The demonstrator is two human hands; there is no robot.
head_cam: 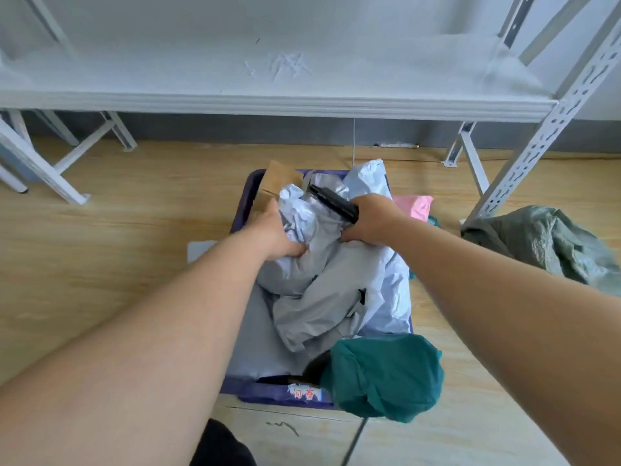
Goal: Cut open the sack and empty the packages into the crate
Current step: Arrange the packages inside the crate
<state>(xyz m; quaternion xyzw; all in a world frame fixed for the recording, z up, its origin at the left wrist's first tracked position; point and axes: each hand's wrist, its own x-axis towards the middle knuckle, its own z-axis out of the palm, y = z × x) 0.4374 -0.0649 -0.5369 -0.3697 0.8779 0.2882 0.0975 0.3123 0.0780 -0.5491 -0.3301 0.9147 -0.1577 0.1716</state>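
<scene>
The soft grey plastic mailer packages (312, 287) fill the purple plastic crate (240, 210) — light, crumpling, slippery. The left hand (279, 233) has its grip bunching one; the right hand (366, 223) holds a black cutter (332, 201). The emptied green woven sack (544, 243) lies right of the crate.

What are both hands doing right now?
Left hand: closed on a grey mailer bag in the crate.
Right hand: closed on a black tool, also touching the bags.
</scene>
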